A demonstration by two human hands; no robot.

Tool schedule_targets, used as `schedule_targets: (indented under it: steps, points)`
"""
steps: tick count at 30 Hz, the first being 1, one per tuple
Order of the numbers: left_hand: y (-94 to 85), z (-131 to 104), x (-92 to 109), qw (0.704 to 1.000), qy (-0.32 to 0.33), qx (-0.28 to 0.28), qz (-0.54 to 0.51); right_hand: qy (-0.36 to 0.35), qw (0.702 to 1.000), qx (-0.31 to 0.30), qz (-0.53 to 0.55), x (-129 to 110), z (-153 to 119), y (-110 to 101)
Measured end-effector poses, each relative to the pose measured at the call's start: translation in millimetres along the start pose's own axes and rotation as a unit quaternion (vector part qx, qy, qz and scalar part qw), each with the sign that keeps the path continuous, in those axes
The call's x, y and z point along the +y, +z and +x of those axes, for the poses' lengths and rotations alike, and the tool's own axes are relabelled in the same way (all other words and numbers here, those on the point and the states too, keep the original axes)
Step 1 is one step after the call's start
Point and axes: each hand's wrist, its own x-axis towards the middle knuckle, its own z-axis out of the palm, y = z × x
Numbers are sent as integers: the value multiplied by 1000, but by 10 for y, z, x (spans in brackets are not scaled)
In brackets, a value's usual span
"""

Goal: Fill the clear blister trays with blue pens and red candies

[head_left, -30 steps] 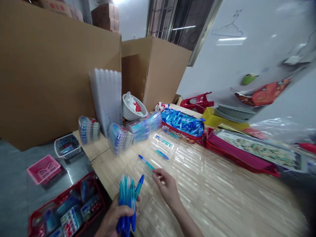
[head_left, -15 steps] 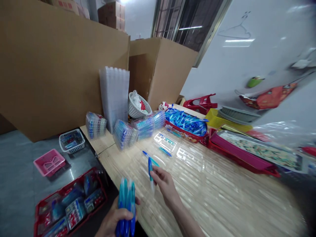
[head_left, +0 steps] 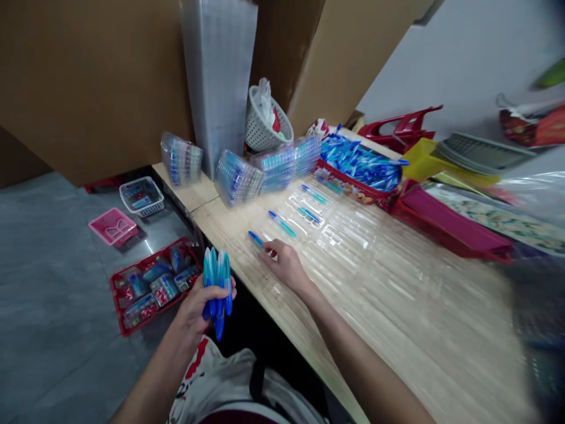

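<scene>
Held upright in my left hand (head_left: 205,303) is a bunch of several blue and teal pens (head_left: 217,288), off the table's near edge. My right hand (head_left: 283,265) closes its fingertips on one blue pen (head_left: 256,238), low over the clear plastic trays on the wooden table (head_left: 247,277). Beyond it, single pens lie apart in the trays: one pen (head_left: 282,224), another pen (head_left: 309,215) and a farther pen (head_left: 314,194). My right fingers hide the lower end of the pen they grip.
A red box of loose pens (head_left: 359,162) stands at the back. Stacked filled clear packs (head_left: 238,179) line the far left edge, before tall stacked plastic trays (head_left: 218,82). On the floor sit a red crate (head_left: 121,312), a pink basket (head_left: 112,227) and a white basket (head_left: 143,197).
My right hand has lowered its pen from above the table down to the trays, laying it flatter. My left hand still holds its bunch. The view has tilted downward.
</scene>
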Motion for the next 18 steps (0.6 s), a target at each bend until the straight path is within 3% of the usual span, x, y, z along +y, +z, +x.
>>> schedule_targets:
  steps: [3,6,9,11,15,18]
  points:
    - [1,7,-70,1000,-10,-2,11,-9,990,-61,125,-110,-235,41]
    - [69,31,-135,999,5,-4,31,15,933,-130,336,-247,-493,92]
    - [162,45,-189,999,29,-14,40,61,890,-160,422,-367,-711,111]
    - [213,40,-230,998,39,-16,43,70,891,-145,425,-422,-831,121]
    - [266,-9,-338,996,65,-7,66,82,912,-50,398,-442,-1060,220]
    - [274,-64,-428,994,59,-8,88,109,889,-5,444,-382,-1212,344]
